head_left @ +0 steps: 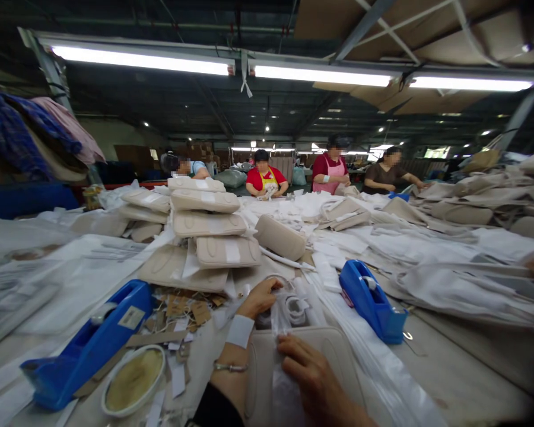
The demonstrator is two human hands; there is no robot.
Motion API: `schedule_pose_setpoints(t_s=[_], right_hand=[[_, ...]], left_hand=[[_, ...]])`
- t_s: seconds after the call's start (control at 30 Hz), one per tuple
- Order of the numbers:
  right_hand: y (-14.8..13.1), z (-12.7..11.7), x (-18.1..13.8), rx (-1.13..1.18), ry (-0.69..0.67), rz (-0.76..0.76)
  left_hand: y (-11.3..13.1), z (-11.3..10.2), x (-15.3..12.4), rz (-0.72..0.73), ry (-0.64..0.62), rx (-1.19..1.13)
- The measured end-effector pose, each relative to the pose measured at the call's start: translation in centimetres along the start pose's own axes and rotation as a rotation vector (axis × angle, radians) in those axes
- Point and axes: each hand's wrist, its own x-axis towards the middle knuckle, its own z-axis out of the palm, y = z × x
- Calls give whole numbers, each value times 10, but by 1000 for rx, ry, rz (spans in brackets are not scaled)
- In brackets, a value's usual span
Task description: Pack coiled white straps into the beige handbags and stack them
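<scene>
A beige handbag [260, 370] with stitched curved seams lies flat in front of me. A strip of clear plastic [281, 317] runs lengthwise over its middle. My left hand [260, 298], with a white band and a metal bracelet at the wrist, reaches past the bag's far edge, fingers curled closed at the plastic's upper end. Lower down, my right hand [314, 373] bends its fingers onto the same plastic over the bag; its thumb is hidden. Beyond the bag, a coiled pale strap [296, 308] lies partly under clear wrapping.
Blue tape dispensers stand left [93, 341] and right [371, 302]. Near the left one sits a round dish [133, 379] beside cardboard tags [189, 308]. A stack of beige bags [209, 224] rises ahead; white wrapping [382, 240] spreads beyond. Several co-workers [267, 178] work across the table.
</scene>
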Motion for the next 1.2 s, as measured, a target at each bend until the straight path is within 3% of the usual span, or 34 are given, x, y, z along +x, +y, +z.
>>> schedule_pose_setpoints(t_s=[0.23, 0.5, 0.7, 0.93, 1.13, 1.2], right_hand=[[-3, 5, -21, -170, -35, -64], [-6, 6, -30, -196, -58, -16], [-4, 8, -27, -153, -28, -1], [-7, 4, -36, -243, 0, -21], [-14, 0, -43, -234, -11, 4], [-14, -1, -43, -208, -17, 14]], left_hand=[[3, 14, -2, -70, 72, 229], [29, 3, -33, 205, 174, 335], [32, 14, -81, 397, 52, 397], [23, 19, -88, 447, -19, 559], [36, 21, -101, 529, 113, 626], [39, 25, -113, 561, 99, 589]])
